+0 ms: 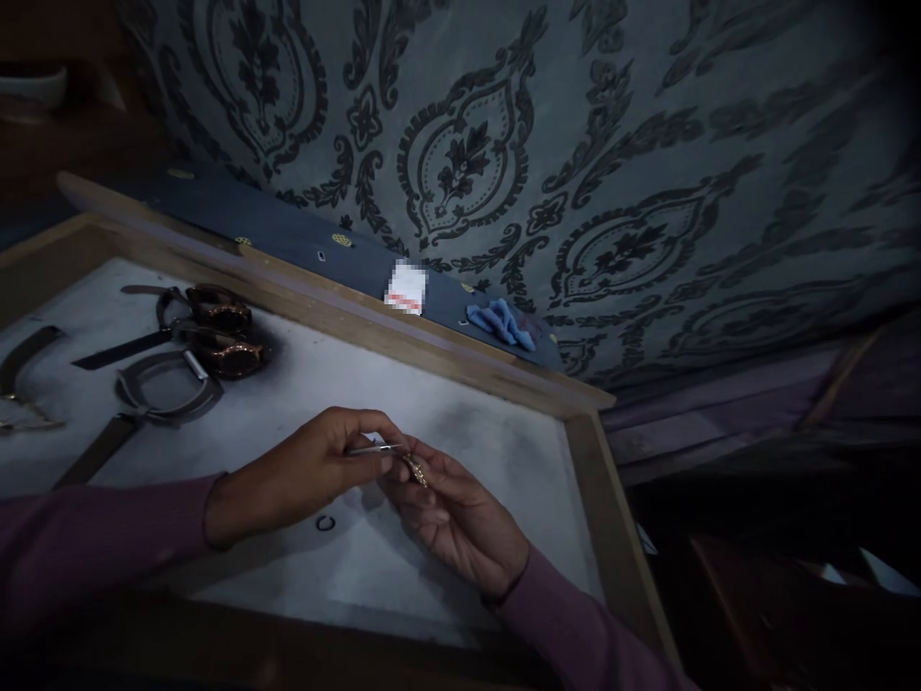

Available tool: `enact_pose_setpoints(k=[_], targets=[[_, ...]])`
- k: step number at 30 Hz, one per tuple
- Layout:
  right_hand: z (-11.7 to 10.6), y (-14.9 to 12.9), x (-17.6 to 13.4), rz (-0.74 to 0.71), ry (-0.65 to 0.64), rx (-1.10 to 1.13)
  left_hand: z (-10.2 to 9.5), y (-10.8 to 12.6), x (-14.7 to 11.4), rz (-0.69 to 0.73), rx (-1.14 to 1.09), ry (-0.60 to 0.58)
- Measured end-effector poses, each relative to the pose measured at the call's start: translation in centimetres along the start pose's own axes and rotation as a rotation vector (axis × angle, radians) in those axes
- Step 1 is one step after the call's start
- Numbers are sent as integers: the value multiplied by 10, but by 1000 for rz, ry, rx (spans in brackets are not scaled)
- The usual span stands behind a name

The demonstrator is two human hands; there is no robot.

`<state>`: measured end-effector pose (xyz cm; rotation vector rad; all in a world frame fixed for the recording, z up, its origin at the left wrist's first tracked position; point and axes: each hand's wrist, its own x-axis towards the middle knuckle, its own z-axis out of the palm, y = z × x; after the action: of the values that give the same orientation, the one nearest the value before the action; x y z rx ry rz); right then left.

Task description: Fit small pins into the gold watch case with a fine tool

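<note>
In my left hand [309, 470] is a slim silvery tool like tweezers [372, 449], pinched between thumb and fingers, its tip pointing right. My right hand [464, 523] has its fingers closed on a small gold jewelry piece [415, 469] with a beaded or stone-set surface. The tool's tip meets or nearly meets this piece; exact contact is hidden by the fingers. Below my left hand, a small dark open ring [325, 523] lies on the white surface [288, 585] of a wooden-edged tray.
Dark straps with round pieces, like watches [223, 331], lie at the tray's left, beside a grey strap loop [169, 389]. A raised wooden rim [360, 355] surrounds the surface. Beyond it are a blurred white packet [407, 286] and a crumpled blue cloth [504, 321], before a patterned wall covering [460, 163].
</note>
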<state>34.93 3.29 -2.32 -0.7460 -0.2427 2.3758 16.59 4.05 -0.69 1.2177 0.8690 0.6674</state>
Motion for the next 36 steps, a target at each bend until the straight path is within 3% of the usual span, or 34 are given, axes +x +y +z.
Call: enact_pose_setpoints(k=[21,28,31,36], targets=[[6,5,-1,13,14,43,-1,-6,3,31,-73,-37],[9,7,-4,-248,131,-266,-2,-1,-3,8,193,136],[8,8,-5,-384,159,-401,-1,-2,-3,40,221,104],[3,10,-5,-503,190,-521,4,-7,0,-25,49,65]])
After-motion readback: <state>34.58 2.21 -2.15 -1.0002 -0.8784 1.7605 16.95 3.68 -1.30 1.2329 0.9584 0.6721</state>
